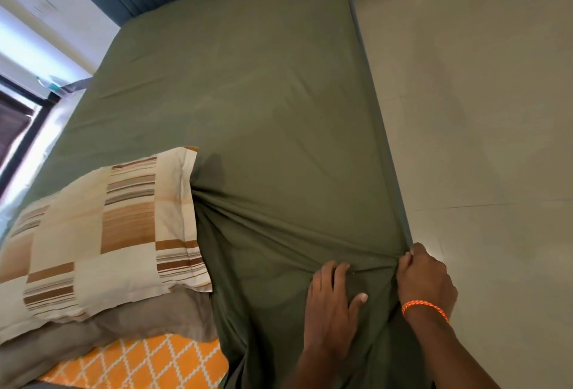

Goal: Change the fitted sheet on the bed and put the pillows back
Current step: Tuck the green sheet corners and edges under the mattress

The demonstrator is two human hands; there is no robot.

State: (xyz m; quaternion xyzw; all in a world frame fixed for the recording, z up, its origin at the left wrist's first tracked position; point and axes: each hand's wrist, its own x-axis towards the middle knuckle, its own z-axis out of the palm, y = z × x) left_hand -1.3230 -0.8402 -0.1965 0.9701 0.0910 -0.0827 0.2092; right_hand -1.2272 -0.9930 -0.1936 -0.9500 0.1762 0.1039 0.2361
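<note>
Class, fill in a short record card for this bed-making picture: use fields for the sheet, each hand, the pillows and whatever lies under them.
sheet: green fitted sheet spread over the mattress, bunched into creases at the near corner
left hand: fingers spread, pressing flat on the sheet
right hand: grips gathered sheet at the bed's edge; orange wristband on the wrist
pillows: striped patchwork pillow resting on a grey pillow
underneath: orange lattice-patterned cloth
floor: pale, beside the bed
</note>
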